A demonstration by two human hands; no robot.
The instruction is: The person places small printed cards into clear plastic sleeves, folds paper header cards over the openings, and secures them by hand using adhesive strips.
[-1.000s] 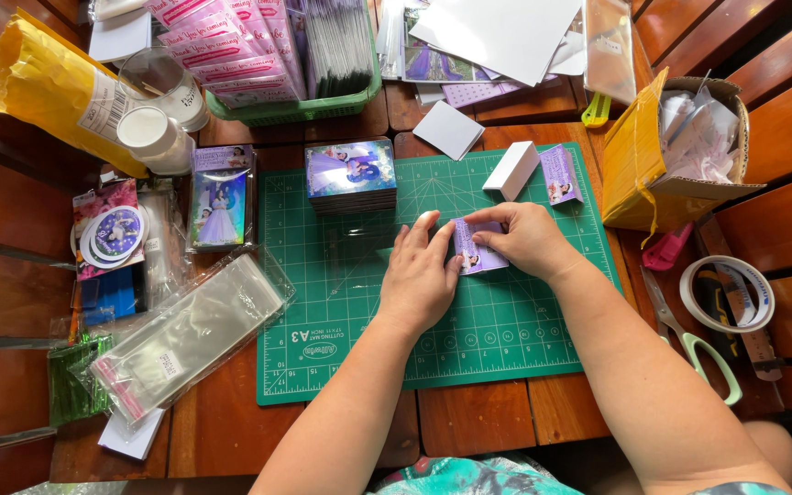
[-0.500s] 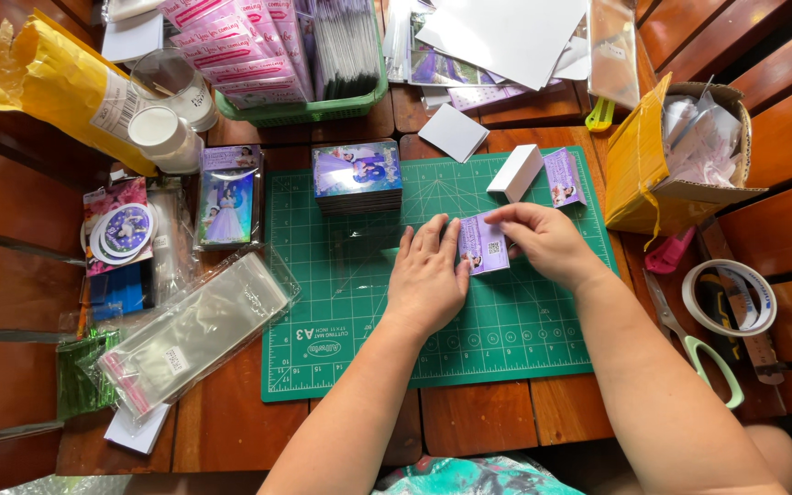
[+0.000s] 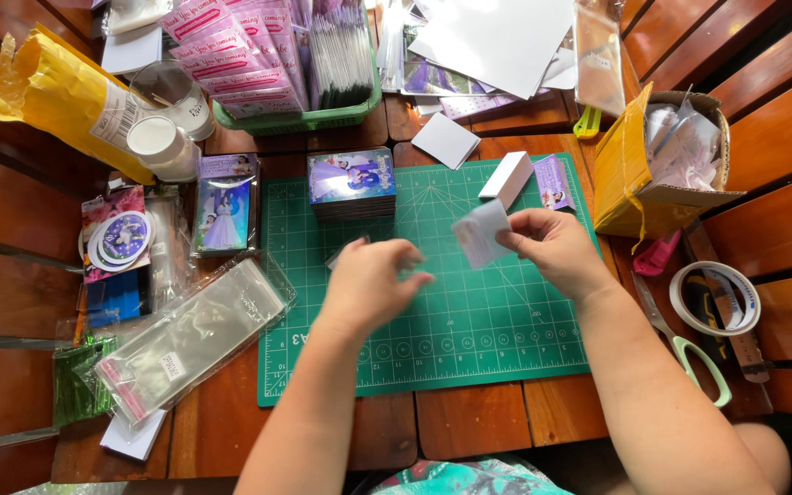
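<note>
Above the green mat [image 3: 433, 348], sleeved card [image 3: 480, 234] pinched in right hand [image 3: 556, 247], left hand [image 3: 368, 284] beside

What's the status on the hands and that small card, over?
Right hand pinches small card, lifted above green cutting mat. Left hand open, hovering over mat, holding nothing visible. Nothing between hands.

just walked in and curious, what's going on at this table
A person sits at a green cutting mat. The right hand holds a small sleeved card up above the mat; the left hand hovers beside it, fingers curled. A stack of photo cards and a small white box lie on the mat.
</note>
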